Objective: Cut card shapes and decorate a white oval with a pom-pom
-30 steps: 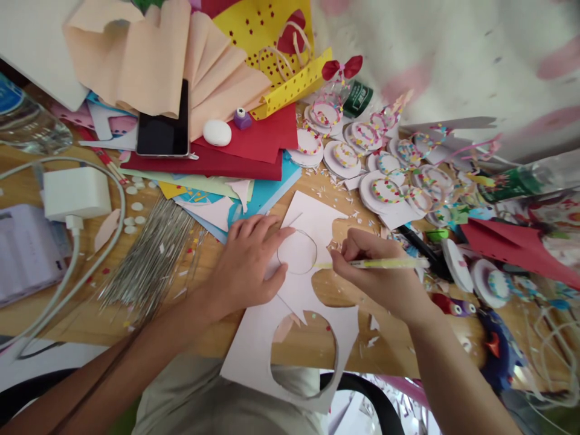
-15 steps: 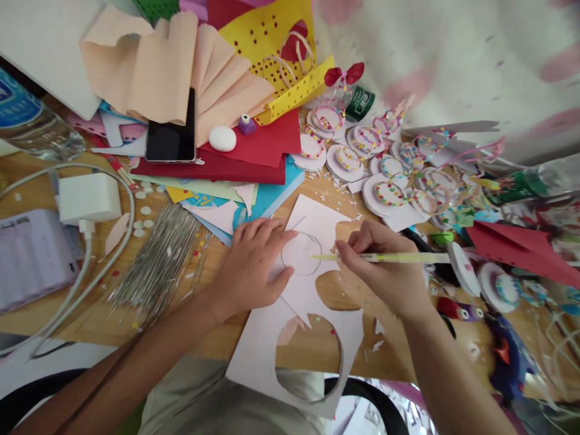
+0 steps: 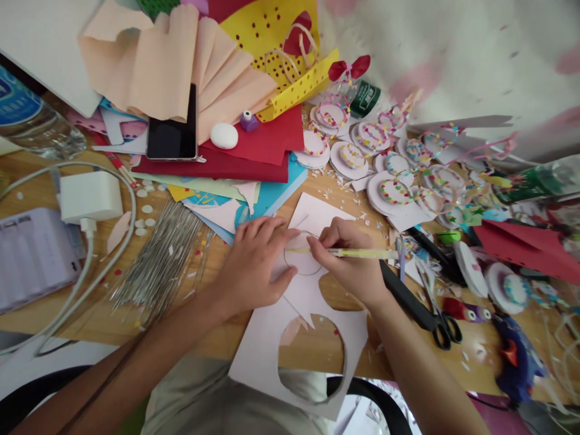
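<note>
The left hand [image 3: 254, 266] lies flat on the white paper [image 3: 317, 314], fingers spread a little. The right hand [image 3: 348, 266] pinches a pencil [image 3: 357, 253] on a drawn circle [image 3: 302, 254]. I count 2 round holes already cut; this circle is not. Scissors [image 3: 417, 308] lie just beside, so little room.

no legible text, bottle label [image 3: 16, 103] print blurred

White paper sheet [image 3: 312, 338] with round cut-outs, flat on table, thin yellow pen [image 3: 357, 253] lying nearly level across it
</note>
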`<state>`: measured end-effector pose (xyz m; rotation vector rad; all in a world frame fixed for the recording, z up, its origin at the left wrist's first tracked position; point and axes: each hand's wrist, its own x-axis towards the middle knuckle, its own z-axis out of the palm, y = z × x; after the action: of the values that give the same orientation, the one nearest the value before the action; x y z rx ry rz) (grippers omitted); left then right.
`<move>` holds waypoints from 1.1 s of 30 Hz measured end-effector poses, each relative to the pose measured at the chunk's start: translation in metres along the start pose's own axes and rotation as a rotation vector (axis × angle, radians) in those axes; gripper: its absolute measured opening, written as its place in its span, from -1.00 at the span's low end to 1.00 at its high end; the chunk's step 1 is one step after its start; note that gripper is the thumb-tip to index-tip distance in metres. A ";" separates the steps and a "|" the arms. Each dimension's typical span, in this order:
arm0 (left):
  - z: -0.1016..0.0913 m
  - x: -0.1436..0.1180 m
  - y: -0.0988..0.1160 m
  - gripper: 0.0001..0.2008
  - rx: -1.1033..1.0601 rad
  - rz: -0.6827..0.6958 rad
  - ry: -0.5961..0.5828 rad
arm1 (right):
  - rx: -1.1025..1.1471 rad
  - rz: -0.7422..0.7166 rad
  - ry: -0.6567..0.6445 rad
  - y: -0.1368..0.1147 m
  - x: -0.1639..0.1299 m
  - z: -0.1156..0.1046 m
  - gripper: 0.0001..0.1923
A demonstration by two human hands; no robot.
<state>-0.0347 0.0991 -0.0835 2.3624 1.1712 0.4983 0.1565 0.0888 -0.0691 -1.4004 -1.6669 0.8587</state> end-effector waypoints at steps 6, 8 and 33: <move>0.001 0.001 0.000 -0.47 -0.012 0.000 0.008 | -0.019 0.001 0.033 0.000 0.001 0.003 -0.68; 0.001 0.000 0.000 -0.47 -0.009 -0.003 0.009 | -0.033 -0.008 0.051 -0.001 0.002 0.003 -0.69; 0.001 0.000 -0.001 -0.33 -0.028 -0.016 0.021 | -0.163 -0.059 0.246 0.001 0.003 0.004 -0.70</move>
<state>-0.0353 0.0993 -0.0855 2.3271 1.1843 0.5317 0.1535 0.0917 -0.0711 -1.4927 -1.6066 0.5036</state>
